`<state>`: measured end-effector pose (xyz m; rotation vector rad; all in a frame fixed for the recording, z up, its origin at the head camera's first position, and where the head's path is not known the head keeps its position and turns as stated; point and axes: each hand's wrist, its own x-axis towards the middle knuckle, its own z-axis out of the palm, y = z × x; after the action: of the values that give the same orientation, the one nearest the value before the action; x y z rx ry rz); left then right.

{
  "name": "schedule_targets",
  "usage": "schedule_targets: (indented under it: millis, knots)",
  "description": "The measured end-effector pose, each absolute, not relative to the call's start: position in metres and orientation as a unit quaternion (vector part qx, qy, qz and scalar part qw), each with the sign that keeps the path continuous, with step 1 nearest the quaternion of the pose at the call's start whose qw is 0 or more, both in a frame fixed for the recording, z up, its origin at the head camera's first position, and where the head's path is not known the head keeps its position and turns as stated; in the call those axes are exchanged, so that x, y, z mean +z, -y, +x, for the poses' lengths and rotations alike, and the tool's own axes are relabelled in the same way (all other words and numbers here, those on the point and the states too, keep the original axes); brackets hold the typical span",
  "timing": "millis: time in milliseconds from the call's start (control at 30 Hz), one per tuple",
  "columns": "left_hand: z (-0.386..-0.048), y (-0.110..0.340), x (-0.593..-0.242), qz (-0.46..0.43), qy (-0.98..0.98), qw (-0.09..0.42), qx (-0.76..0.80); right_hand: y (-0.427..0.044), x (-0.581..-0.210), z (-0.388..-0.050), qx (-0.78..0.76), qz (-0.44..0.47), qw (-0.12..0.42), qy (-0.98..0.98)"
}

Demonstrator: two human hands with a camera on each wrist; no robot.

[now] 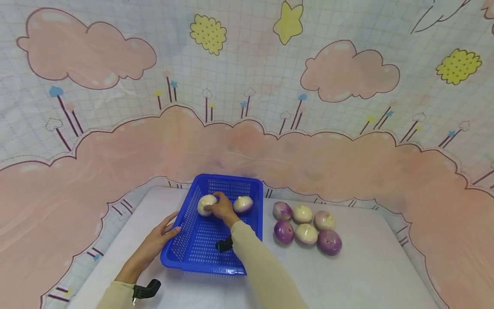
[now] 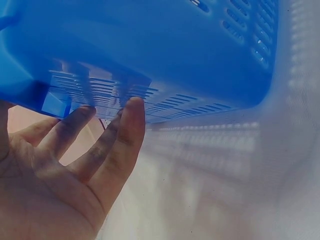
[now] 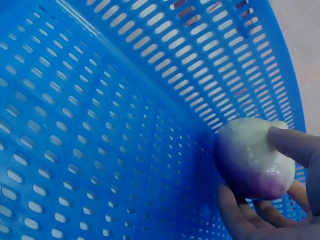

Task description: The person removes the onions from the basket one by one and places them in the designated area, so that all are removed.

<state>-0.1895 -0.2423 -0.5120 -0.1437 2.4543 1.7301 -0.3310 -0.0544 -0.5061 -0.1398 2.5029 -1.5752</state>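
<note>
Inside the blue plastic basket [image 1: 200,249], my right hand [image 1: 224,209] grips a white and purple turnip [image 3: 252,157] near the left wall. The thumb presses on its white top and the fingers curl beneath, as the right wrist view shows. A second turnip [image 1: 244,204] lies at the basket's right, close to the back of that hand. My left hand [image 1: 154,240] is at the basket's left side. Its fingers [image 2: 131,125], fairly straight, touch the slotted outer wall in the left wrist view. The palm holds nothing.
Right of the basket, several turnips sit in two rows on the white table [image 1: 370,257], among them a purple turnip [image 1: 329,242] and a pale turnip [image 1: 302,213]. A patterned cloth [image 1: 308,159] with clouds rises behind and around the table.
</note>
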Motion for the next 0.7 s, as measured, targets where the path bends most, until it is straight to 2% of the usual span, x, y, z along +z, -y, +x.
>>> schedule_targets:
  millis: [300,700]
  knots:
    - [-0.191,0.242,-0.515,-0.046,-0.817,0.065,0.571,0.05,-0.505,-0.331,-0.548,-0.064,0.143,-0.822]
    - [-0.192,0.242,-0.516,-0.049,-0.824,0.067,0.561,0.049,-0.481,-0.333,-0.572,-0.096,0.104,-0.808]
